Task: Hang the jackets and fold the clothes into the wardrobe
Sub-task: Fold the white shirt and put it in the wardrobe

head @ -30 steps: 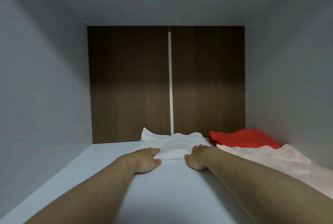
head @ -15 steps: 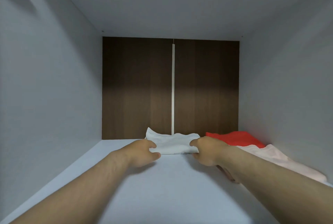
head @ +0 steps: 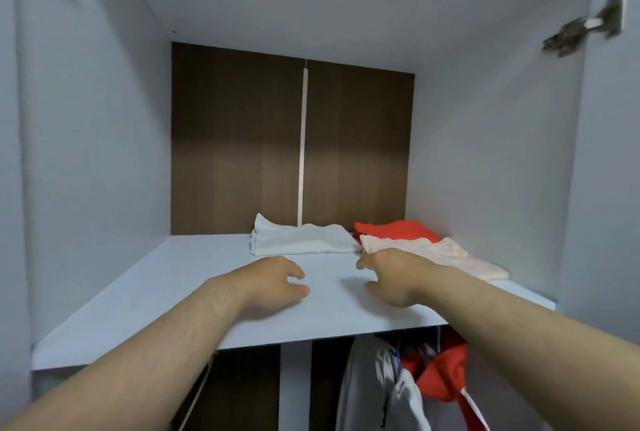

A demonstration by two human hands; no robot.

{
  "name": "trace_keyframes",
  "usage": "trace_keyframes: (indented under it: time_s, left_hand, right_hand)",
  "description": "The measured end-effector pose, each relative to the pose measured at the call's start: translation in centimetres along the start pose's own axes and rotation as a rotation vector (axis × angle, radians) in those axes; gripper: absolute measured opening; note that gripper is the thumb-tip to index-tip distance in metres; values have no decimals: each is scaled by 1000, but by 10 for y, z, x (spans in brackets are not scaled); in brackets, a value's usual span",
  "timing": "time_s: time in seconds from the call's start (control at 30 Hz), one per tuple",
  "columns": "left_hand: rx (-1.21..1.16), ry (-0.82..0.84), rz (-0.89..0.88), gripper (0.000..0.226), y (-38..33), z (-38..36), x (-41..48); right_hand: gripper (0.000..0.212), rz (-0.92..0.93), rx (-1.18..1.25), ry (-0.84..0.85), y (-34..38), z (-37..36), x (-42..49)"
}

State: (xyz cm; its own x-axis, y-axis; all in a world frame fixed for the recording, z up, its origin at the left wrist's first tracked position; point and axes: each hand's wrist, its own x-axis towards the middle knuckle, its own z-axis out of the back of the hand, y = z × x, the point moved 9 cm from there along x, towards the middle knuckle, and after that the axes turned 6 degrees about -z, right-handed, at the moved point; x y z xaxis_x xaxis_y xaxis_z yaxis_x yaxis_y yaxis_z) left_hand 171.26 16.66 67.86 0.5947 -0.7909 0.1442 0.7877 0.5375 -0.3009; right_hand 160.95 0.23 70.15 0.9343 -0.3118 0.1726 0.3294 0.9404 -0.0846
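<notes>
A folded white garment [head: 299, 240] lies at the back of the wardrobe's upper shelf [head: 173, 292], against the brown back panel. To its right lie a folded red garment [head: 393, 230] and, in front of that, a folded pale pink garment [head: 440, 254]. My left hand [head: 273, 283] hovers over the shelf in front of the white garment, fingers apart, holding nothing. My right hand [head: 391, 276] is beside it, empty and open, its fingertips close to the pink garment's near corner.
Below the shelf hang a grey jacket [head: 377, 385] and a red jacket [head: 441, 371] on hangers. White side walls close the shelf left and right. A door hinge [head: 581, 27] sticks out at the upper right.
Both hands let go of the white garment and drew back toward the shelf's front edge. The view pulled back and down, so the hanging jackets below now show.
</notes>
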Motion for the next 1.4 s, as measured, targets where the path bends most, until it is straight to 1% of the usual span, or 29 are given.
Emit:
trace_keyframes:
  time_s: [0.17, 0.23, 0.3, 0.47, 0.5, 0.57, 0.63, 0.67, 0.8, 0.93, 1.07, 1.13, 1.2, 1.27, 1.33, 1.4]
  left_hand:
    - [58, -18, -66, 54, -41, 9, -24]
    - [83, -28, -98, 52, -65, 10, -36]
    - [85, -40, -129, 52, -89, 8, -47]
    - [85, -88, -211, 57, -156, -24, -73]
    - [96, -79, -237, 54, -172, -36, -78]
    - [92, -55, -294, 44, -203, -64, -88]
    - [70, -17, -331, 48, -232, -93, -97]
    - [63, 9, -339, 52, -244, -108, -102]
    - [-28, 106, -364, 51, -289, -161, -124]
    - [-42, 162, -441, 59, -327, -210, -144]
    - [-26, 203, -543, 61, -358, -257, -158]
    - [-25, 221, -609, 62, -372, -279, -161]
    - [-32, 267, -667, 64, -385, -301, -164]
    - [-49, 349, -719, 67, -399, -326, -169]
    - [-66, 423, -787, 69, -415, -352, -175]
    - [-94, 502, -832, 69, -429, -379, -183]
  right_hand:
    - [47, -36, 13, -60, -20, 18, -51]
    - [47, -66, -4, -94, -36, 27, -74]
    - [48, -100, -2, -92, -54, 31, -100]
    - [50, -202, 122, -102, -97, 33, -177]
    - [46, -230, 143, -111, -106, 30, -194]
    - [30, -256, 163, -107, -121, 17, -227]
    - [16, -292, 145, -71, -136, 0, -259]
    - [16, -309, 145, -54, -144, -9, -276]
    - [42, -416, 235, -32, -175, -43, -337]
    - [55, -503, 374, -3, -186, -80, -402]
    - [54, -619, 527, 9, -201, -118, -468]
    - [52, -676, 552, -7, -206, -131, -499]
    - [50, -751, 503, -36, -211, -140, -526]
    - [46, -849, 446, -65, -216, -148, -552]
    - [44, -954, 411, -50, -221, -163, -578]
    - [48, -1064, 402, -21, -226, -179, -607]
